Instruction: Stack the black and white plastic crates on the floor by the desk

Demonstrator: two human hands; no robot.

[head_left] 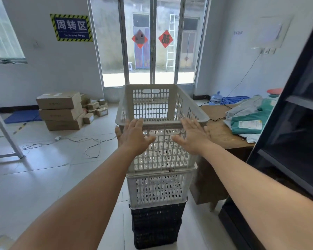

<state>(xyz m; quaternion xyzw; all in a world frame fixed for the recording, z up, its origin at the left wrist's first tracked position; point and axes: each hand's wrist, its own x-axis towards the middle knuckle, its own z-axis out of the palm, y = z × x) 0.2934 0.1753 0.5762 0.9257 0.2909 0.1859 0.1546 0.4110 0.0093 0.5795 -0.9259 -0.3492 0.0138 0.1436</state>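
Standing far left against the wall, a pile of cardboard boxes (61, 110) sits on the tiled floor (43, 168), with loose cables (76, 143) trailing nearby. Next comes the left hand (134, 137), fingers (136, 123) spread flat and holding nothing, just at the near rim of the top white crate (161, 109). That crate rests on a second white crate (159, 188), which sits on a black crate (155, 224) on the floor (one stack, right beside the desk). The right hand (193, 136) mirrors the left, fingers splayed, empty. Rightmost, the wooden tabletop (220, 130) carries green parcels (249, 121)
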